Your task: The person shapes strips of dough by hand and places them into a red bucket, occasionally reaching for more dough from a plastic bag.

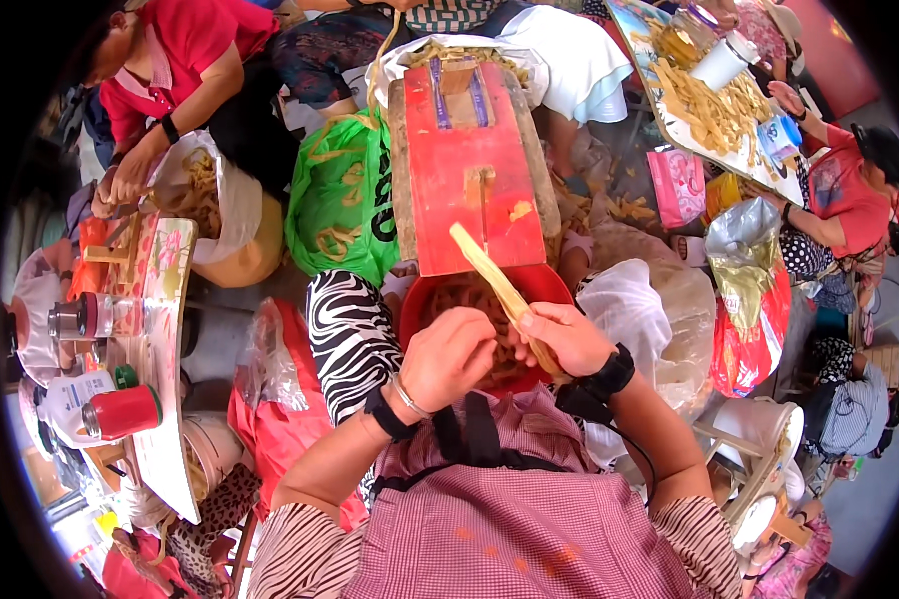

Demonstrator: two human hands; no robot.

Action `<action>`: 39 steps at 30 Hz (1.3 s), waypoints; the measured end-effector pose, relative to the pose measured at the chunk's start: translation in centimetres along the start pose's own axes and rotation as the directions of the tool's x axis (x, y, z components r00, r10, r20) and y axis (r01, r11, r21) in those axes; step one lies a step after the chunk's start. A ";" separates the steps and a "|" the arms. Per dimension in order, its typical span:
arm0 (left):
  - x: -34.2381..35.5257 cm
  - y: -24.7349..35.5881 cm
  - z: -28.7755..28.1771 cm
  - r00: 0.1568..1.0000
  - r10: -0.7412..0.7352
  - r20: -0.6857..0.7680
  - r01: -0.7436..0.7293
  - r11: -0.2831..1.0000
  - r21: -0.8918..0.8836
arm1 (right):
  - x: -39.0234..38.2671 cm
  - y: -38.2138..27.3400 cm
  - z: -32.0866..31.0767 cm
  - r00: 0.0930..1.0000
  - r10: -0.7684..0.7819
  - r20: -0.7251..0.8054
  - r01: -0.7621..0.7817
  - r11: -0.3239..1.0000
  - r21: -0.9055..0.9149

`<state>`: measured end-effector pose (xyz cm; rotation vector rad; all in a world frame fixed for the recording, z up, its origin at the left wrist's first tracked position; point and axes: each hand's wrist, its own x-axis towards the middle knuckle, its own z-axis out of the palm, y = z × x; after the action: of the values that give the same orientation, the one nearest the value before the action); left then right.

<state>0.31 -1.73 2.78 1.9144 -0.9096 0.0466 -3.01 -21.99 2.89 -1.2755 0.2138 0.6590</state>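
My right hand (569,341) is closed around the lower part of a long, pale-yellow fibrous stalk (494,275), its thumb lying along it. The stalk slants up and left, its far end over the near edge of a red board (440,190). Beside it, my left hand (451,357) is curled with fingers and thumb together; whatever is between them is hidden. Under both hands stands a red basin (559,285) holding brownish strips, partly covered by my hands. On the board are a small wooden block (477,183) with a thin upright piece, and a yellowish scrap (520,210).
Left of the board sits a green plastic bag (340,200) with peel strips on it. A white-lined bucket (240,235) stands by a person in red. Beyond the board is a lined container of strips (509,60). At right, a table (684,120) bears yellowish strips and jars.
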 end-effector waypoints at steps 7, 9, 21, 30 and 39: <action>1.2 0.6 -1.0 0.992 0.118 0.045 -0.126 0.917 0.378 | -0.8 -1.0 0.7 0.986 0.064 0.151 -0.052 0.995 -0.083; 0.8 -0.5 -0.8 0.992 0.095 0.084 -0.120 0.917 0.382 | -0.7 -1.6 0.8 0.981 0.070 0.182 -0.038 0.984 -0.175; 0.2 -3.4 -1.2 1.000 -0.010 0.011 0.006 0.946 0.324 | -0.8 -0.6 0.2 0.938 -0.042 0.343 -0.037 0.975 0.221; 0.3 -3.5 -1.7 0.994 -0.046 -0.098 0.077 0.937 0.340 | -1.1 -0.1 0.0 0.954 0.006 0.300 -0.008 1.000 0.006; 0.2 -3.4 -1.6 1.000 -0.025 0.010 0.020 0.952 0.304 | -0.8 -1.2 -0.1 0.972 0.008 0.235 0.032 0.986 -0.165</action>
<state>3.04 0.20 1.16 2.2124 -0.9318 0.1689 -2.97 -22.47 4.24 -1.3455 -0.0461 0.8242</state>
